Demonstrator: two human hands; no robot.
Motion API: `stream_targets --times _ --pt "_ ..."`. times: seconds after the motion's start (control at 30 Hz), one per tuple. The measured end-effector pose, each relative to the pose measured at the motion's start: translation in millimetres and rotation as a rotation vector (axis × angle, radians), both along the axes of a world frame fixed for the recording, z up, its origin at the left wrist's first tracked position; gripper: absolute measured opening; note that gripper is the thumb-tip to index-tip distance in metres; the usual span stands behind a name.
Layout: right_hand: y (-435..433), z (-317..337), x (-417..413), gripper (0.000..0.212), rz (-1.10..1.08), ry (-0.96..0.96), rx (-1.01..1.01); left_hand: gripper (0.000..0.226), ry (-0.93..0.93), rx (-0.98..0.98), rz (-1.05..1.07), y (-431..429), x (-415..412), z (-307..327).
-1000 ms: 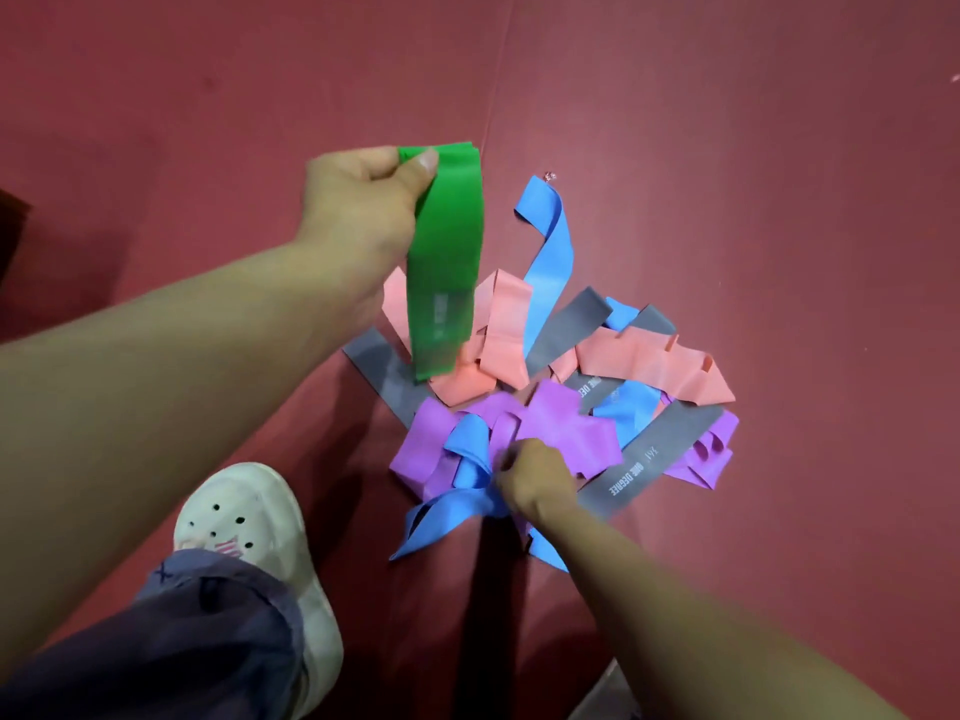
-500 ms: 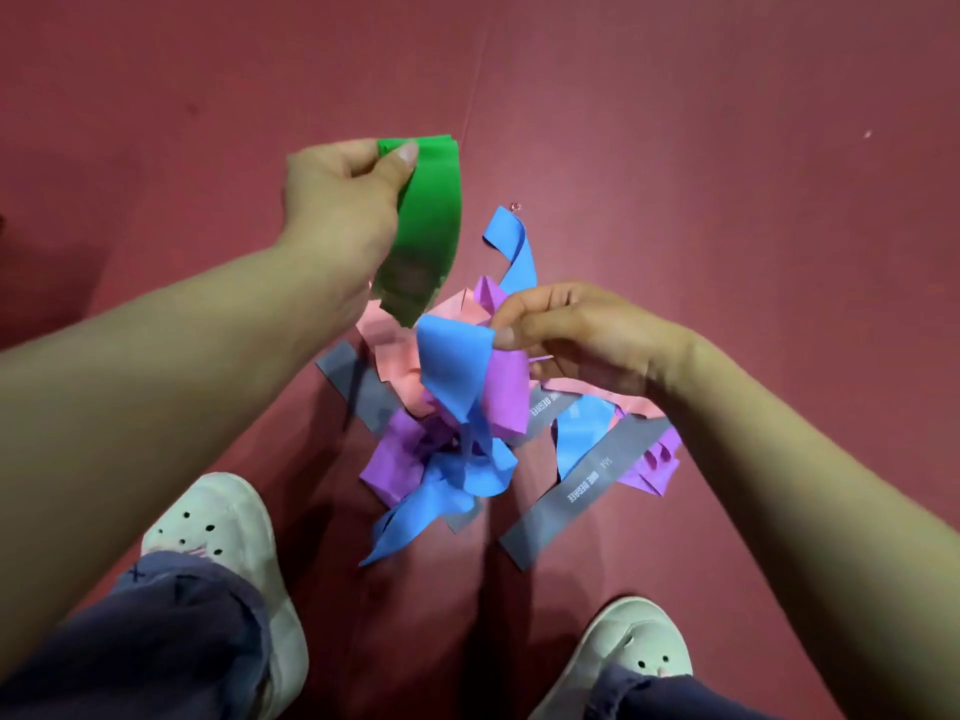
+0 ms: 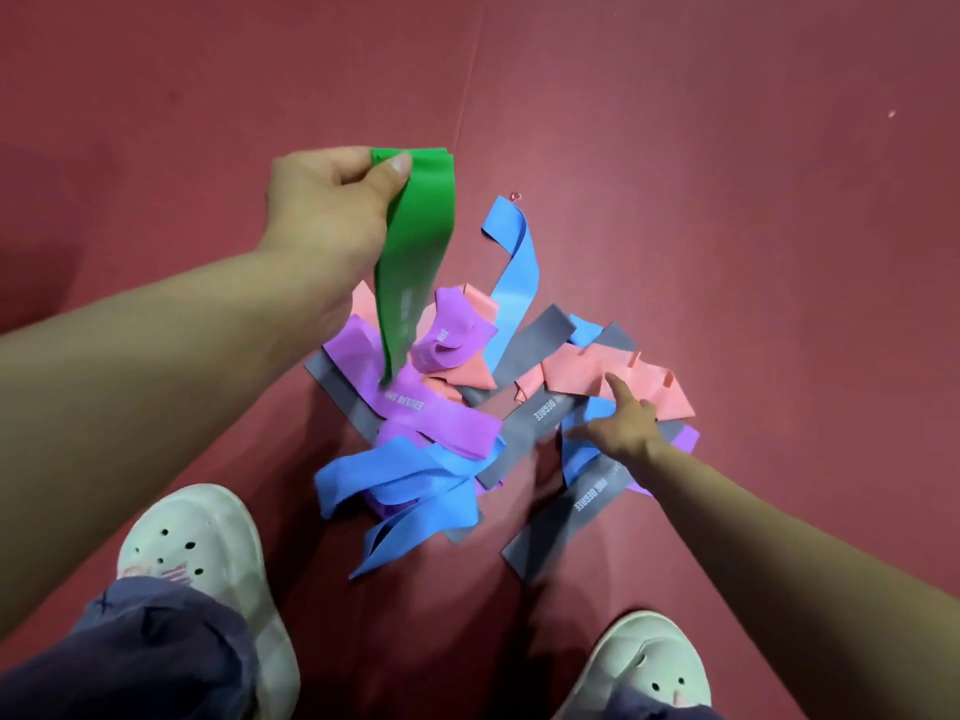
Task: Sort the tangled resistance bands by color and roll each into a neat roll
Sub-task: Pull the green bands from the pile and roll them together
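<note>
- Below, the tangled heap of flat rubber bands (image 3: 415,475) lies on the dark red floor (image 3: 727,200).
- White print "DEGREE" is readable on a grey rubber band (image 3: 582,506) and a purple rubber band (image 3: 441,420).
- The left hand (image 3: 332,210) pinches a green rubber band (image 3: 421,241), which hangs onto the heap.
- The right hand (image 3: 623,428), fingers loose, touches a pink rubber band (image 3: 613,376) with one straight finger.

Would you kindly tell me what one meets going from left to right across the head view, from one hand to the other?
left hand → green band that it pinches → curled blue band at the far side of the pile → right hand
</note>
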State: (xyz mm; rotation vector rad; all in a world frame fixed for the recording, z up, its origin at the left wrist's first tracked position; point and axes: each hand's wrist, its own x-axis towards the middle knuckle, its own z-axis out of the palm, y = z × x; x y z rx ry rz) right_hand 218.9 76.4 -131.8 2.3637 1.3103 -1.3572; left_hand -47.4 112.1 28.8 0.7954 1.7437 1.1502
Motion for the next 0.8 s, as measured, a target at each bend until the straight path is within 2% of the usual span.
stream_targets --times 0.13,0.27,0.33,0.43,0.5,0.6,0.73,0.8 --pt "-23.4 -35.0 -11.1 0.084 0.135 -0.037 -0.067 0.021 0.01 -0.012 -0.019 0.3 2.7 -5.1" --pt "-29.7 -41.7 -17.7 0.052 0.165 -0.168 0.07 0.019 0.019 -0.017 -0.045 -2.3 9.8 -9.9" --pt "-25.2 -37.2 -17.7 0.037 0.166 -0.117 0.154 0.016 0.012 -0.015 -0.039 -3.7 13.3 -10.5" --pt "-20.8 -20.2 -31.1 0.011 -0.047 0.125 0.244 0.014 0.008 -0.02 -0.035 -3.8 20.6 -7.4" --pt "-22.0 -7.7 -45.2 0.017 -0.121 0.295 0.254 0.015 -0.004 -0.015 -0.041 -2.9 27.1 -2.2" --pt "-27.1 15.6 -69.8 0.035 0.007 0.448 0.339 0.019 -0.031 0.007 -0.045 -3.2 35.8 5.4" --pt "-27.0 40.4 -97.5 0.038 0.216 0.46 0.488 0.021 -0.07 0.004 -0.03 -4.2 40.8 12.3" --pt "-20.7 50.8 -108.4 0.04 0.16 0.457 0.525 0.022 -0.076 0.009 -0.019 -4.0 41.3 14.8"
